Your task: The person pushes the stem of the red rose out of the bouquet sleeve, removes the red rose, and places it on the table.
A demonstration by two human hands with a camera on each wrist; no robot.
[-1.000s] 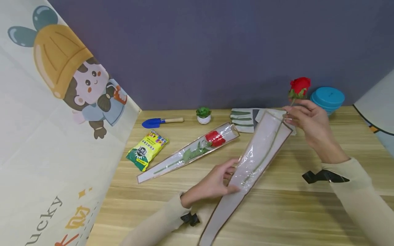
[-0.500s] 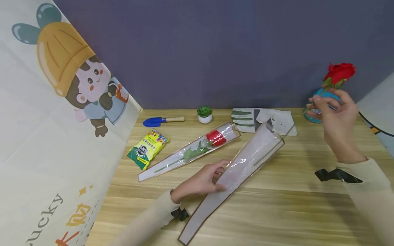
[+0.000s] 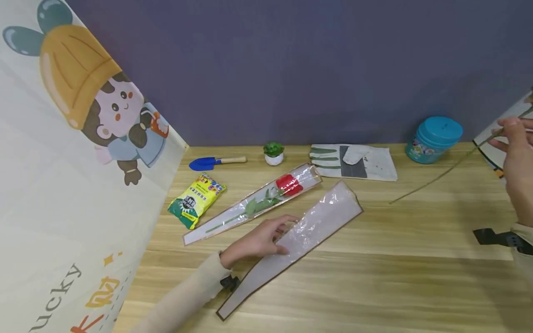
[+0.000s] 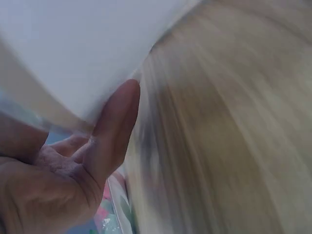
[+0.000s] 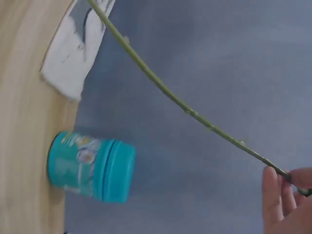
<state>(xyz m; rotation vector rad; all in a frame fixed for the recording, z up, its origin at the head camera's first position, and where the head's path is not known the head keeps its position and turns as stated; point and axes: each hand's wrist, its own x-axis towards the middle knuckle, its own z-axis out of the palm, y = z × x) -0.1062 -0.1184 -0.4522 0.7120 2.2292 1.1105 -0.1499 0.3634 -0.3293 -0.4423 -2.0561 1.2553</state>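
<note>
On the wooden table (image 3: 374, 286) I see my left hand (image 3: 260, 239), fingers flat, pressing an emptied plastic sleeve (image 3: 300, 240) at six o'clock, while at three o'clock my right hand (image 3: 514, 157) pinches a bare green stem (image 3: 433, 178) slanting above the table near a teal jar (image 3: 435, 138).

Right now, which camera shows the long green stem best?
The right wrist view: the stem runs bare across the whole picture, sharp against the wall, down to the fingers pinching it. The head view shows it thin and faint above the table, with the right hand at the edge. The left wrist view shows none of it.
</note>
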